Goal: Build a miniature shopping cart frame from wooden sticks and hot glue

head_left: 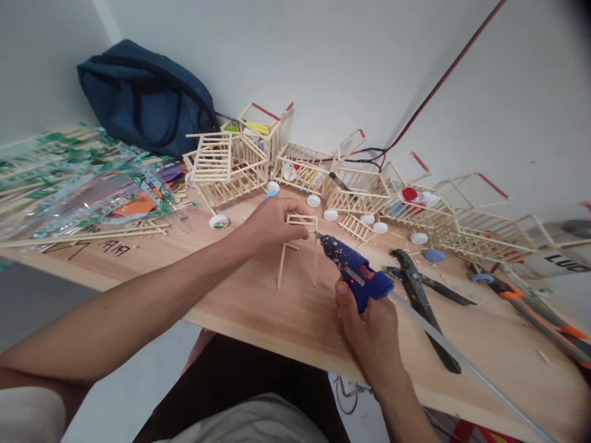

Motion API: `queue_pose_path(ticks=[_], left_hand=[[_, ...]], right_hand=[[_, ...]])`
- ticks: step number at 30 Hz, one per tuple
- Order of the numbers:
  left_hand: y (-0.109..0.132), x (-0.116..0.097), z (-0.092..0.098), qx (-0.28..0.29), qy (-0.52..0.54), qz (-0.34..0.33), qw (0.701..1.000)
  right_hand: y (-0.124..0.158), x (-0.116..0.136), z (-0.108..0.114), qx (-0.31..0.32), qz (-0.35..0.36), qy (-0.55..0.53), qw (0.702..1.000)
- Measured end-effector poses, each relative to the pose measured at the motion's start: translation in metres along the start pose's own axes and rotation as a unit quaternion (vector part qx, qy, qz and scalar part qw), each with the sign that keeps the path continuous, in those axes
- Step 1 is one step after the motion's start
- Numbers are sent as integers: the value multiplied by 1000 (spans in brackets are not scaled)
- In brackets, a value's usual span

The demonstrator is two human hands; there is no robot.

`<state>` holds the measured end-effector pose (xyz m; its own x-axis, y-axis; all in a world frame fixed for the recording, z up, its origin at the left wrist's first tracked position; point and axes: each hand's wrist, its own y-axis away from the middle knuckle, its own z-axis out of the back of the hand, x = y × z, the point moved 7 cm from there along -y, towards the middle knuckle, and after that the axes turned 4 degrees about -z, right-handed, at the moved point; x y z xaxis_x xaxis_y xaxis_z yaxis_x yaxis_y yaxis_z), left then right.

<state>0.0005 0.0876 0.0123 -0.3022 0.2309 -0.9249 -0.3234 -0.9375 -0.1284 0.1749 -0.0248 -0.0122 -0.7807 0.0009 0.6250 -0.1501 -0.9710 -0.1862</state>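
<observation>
Plastic-packed wooden sticks (50,163) are lying well left of the blue hot-glue gun (353,264), left hand (281,219) is pinching a small stick frame (316,261) beside the gun's nozzle (319,235), miniature stick carts (357,200) are standing behind the gun, right hand (372,326) is grasping it, black pliers (418,295) are resting just right

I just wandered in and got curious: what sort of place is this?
Probably a small craft workspace: there's a blue glue gun in the right hand, a row of little carts built from sticks, and a pile of sticks and plastic wrappers on the left.
</observation>
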Motion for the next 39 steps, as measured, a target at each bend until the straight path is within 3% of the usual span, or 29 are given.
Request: queue_pose_path(ticks=[39], left_hand=[[0, -1, 0, -2, -11, 4, 1000]], right_hand=[[-1, -6, -2, -33, -2, 18, 999]])
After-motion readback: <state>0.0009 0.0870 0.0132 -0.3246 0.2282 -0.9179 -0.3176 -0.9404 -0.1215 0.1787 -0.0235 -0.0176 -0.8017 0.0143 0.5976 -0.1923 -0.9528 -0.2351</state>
